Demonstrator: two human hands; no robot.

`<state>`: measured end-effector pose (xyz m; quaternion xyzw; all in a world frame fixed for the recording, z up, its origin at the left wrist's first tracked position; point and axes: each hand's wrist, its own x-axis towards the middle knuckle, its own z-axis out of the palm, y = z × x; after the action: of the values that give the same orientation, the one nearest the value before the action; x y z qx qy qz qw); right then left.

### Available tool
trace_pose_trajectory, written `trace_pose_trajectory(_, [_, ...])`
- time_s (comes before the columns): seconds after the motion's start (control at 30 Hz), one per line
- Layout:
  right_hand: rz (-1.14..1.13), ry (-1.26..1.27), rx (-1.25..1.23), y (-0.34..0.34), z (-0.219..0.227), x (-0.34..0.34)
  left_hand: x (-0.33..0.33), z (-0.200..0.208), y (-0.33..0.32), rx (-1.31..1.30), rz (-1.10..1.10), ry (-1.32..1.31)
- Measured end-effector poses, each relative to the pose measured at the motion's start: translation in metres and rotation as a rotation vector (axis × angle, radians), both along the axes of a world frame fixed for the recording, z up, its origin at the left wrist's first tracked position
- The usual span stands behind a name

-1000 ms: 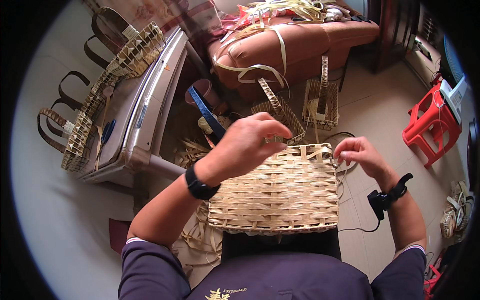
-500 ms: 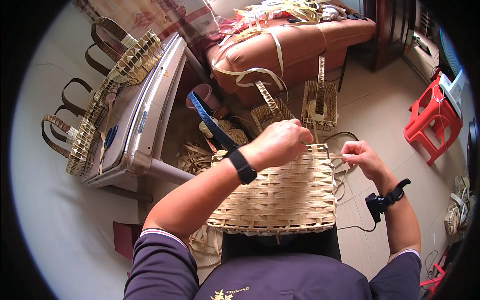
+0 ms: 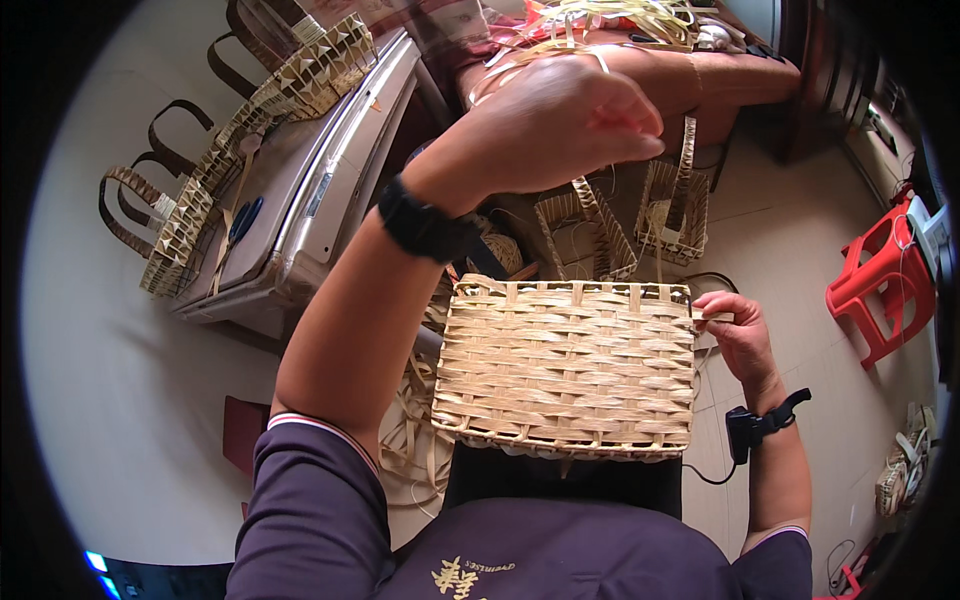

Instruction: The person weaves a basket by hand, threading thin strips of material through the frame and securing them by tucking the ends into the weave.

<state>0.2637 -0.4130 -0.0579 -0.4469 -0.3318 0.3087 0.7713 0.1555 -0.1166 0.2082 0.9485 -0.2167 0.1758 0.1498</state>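
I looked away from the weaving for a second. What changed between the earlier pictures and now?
The left hand rose off the top edge of the woven panel and now hangs closed, high toward the camera; whether a strip runs from its grip cannot be told. The right hand stayed at the panel's upper right corner, pinching the edge there. The panel stayed on the lap; the small baskets behind it did not move.

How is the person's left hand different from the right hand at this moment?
The left hand is lifted high toward the camera, closed in a fist; the right hand stays low, pinching a strip at the corner of the woven panel. The left hand is clear of the panel; the right hand touches it. Both wrists wear black bands.
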Motion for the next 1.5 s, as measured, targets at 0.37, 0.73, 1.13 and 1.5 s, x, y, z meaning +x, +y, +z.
trace_pose_trajectory(0.37, [-0.268, -0.044, -0.049, 0.008, 0.001, -0.009, 0.064, -0.101, -0.059, 0.364, -0.22, 0.113])
trace_pose_trajectory(0.73, [-1.16, -0.382, -0.4, -0.005, -0.014, -0.003, 0.083, -0.181, -0.088, 0.142, -0.307, 0.46])
trace_pose_trajectory(1.13, [-1.383, -1.292, -1.043, -0.137, -0.032, 0.033, 0.07, -0.175, -0.082, 0.121, -0.233, 0.501])
trace_pose_trajectory(1.5, [-1.192, -0.864, -1.43, -0.183, -0.074, 0.054, 0.058, -0.168, -0.096, 0.232, -0.112, 0.464])
